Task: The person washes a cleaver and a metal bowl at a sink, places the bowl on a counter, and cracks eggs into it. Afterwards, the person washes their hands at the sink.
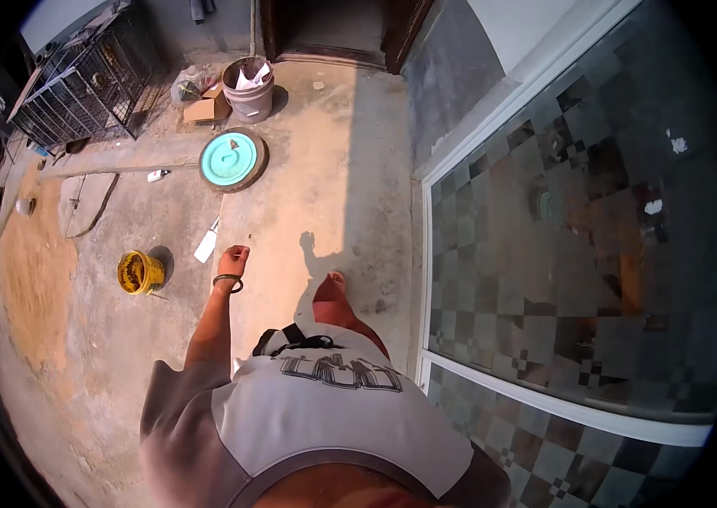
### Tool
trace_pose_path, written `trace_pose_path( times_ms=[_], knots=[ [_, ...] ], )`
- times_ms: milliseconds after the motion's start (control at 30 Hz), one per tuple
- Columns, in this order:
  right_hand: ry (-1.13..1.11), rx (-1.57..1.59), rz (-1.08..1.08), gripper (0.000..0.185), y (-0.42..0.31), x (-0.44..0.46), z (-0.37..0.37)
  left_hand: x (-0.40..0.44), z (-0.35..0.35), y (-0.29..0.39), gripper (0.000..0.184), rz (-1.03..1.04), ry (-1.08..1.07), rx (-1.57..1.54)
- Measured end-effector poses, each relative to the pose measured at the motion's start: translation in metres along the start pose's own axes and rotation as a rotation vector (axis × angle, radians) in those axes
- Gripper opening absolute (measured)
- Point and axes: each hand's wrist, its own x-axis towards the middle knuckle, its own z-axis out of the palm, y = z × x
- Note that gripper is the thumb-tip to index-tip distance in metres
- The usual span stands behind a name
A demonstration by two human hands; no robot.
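My left hand [233, 261] hangs in front of me over the concrete, a dark bracelet [228, 279] around its wrist. Its fingers are curled in, and I see nothing held in them. Just beyond it on the ground lies a flat white piece with a thin handle-like end [206, 244]. To its left stands a yellow bucket [140, 273] with brownish contents, apart from the hand. My right hand is out of view. One bare leg [341, 305] reaches forward below me.
A round turquoise lid [230, 158] lies ahead. Behind it stand a pinkish bucket [248, 100] and a cardboard box [206, 107]. A metal cage [79, 80] is at the far left. A glass panel with a white frame [426, 279] runs along my right. A doorway [333, 34] opens ahead.
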Motion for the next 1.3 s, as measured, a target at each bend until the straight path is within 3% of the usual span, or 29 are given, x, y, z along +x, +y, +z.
trace_pose_path(
  times_ms=[67,133,167,233,267,300,333,367,400,433,500,567,600,667,700,800,833,867,900,933,1000,1067,1133,1167,1200,1233,1267,1300],
  knots=[
    [0.091,-0.092,-0.145,0.023,-0.095,0.048,-0.079,0.014,0.016,-0.054,0.039,-0.143,-0.007,0.175],
    [0.296,-0.182,-0.373,0.023,-0.218,0.100,-0.171,0.007,0.018,-0.080,0.039,-0.643,-0.183,0.117],
    [0.427,-0.186,-0.493,0.023,-0.288,0.123,-0.217,0.000,0.023,-0.096,0.049,-0.867,-0.196,0.146],
    [0.647,-0.100,-0.741,0.022,-0.448,0.161,-0.309,-0.009,0.027,-0.114,0.047,-1.140,-0.172,0.046],
    [0.688,-0.040,-0.843,0.022,-0.531,0.178,-0.352,-0.008,0.029,-0.099,0.039,-1.098,-0.228,0.010],
    [0.649,0.037,-0.938,0.021,-0.603,0.193,-0.385,-0.006,0.041,-0.091,0.033,-1.204,-0.001,-0.161],
    [0.601,0.112,-1.031,0.019,-0.675,0.207,-0.419,0.010,0.038,-0.066,0.032,-1.252,-0.051,0.020],
    [0.603,0.111,-1.076,0.021,-0.737,0.193,-0.443,0.026,0.034,-0.075,0.032,-0.804,-0.518,0.357],
    [0.536,0.176,-1.137,0.022,-0.794,0.177,-0.460,0.043,0.029,-0.081,0.032,-0.229,-0.715,0.715],
    [0.468,0.244,-1.192,0.023,-0.841,0.168,-0.470,0.092,0.036,-0.057,0.033,-0.630,-0.665,0.528],
    [0.285,0.366,-1.219,0.023,-0.904,0.170,-0.476,0.194,0.048,0.017,0.035,-1.381,-0.168,0.150],
    [0.326,0.137,-1.091,0.025,-0.921,0.211,-0.478,0.311,0.070,0.022,0.041,-1.297,-0.076,0.117],
    [0.341,0.017,-1.032,0.027,-0.929,0.233,-0.479,0.377,0.080,0.059,0.046,-1.189,-0.024,-0.031],
    [0.212,-0.181,-0.955,0.031,-0.879,0.328,-0.478,0.524,0.114,0.061,0.047,-0.959,-0.089,0.009],
    [0.012,-0.079,-0.500,0.033,-0.887,0.285,-0.488,0.599,0.115,0.111,0.032,-0.817,-0.256,0.030],
    [0.012,-0.008,-0.249,0.028,-0.833,0.309,-0.495,0.776,0.139,0.274,0.040,-0.365,-0.115,-0.056],
    [0.006,-0.002,-0.165,0.027,-0.834,0.308,-0.503,0.831,0.149,0.317,0.033,-0.313,-0.100,-0.124],
    [-0.006,0.004,-0.103,0.027,-0.842,0.314,-0.510,0.882,0.160,0.349,0.027,-0.169,-0.133,-0.315],
    [-0.008,0.005,-0.074,0.027,-0.866,0.318,-0.522,0.929,0.170,0.377,0.026,-0.098,-0.154,-0.307],
    [-0.015,0.008,-0.051,0.026,-0.889,0.331,-0.533,0.978,0.190,0.375,0.028,0.036,-0.153,-0.418],
    [-0.032,0.003,-0.015,0.026,-0.943,0.358,-0.562,1.043,0.205,0.405,0.030,0.066,-0.114,-0.341],
    [-0.030,-0.022,-0.052,0.025,-1.018,0.392,-0.602,1.098,0.220,0.387,0.032,0.054,-0.124,-0.229],
    [-0.004,-0.065,-0.133,0.024,-1.104,0.430,-0.654,1.119,0.214,0.387,0.039,-0.100,-0.132,0.157],
    [0.017,-0.103,-0.190,0.024,-1.151,0.446,-0.679,1.125,0.208,0.372,0.041,-0.278,-0.206,0.210],
    [0.051,-0.158,-0.273,0.024,-1.199,0.465,-0.708,1.134,0.204,0.339,0.045,0.100,-0.509,0.919],
    [0.103,-0.236,-0.386,0.024,-1.255,0.484,-0.740,1.133,0.204,0.317,0.047,-0.349,-0.467,0.585],
    [0.200,-0.352,-0.562,0.023,-1.320,0.506,-0.772,1.134,0.203,0.296,0.051,-0.748,-0.266,0.272],
    [0.353,-0.479,-0.777,0.023,-1.395,0.527,-0.804,1.130,0.191,0.295,0.045,-0.874,-0.213,0.246]
  ],
)
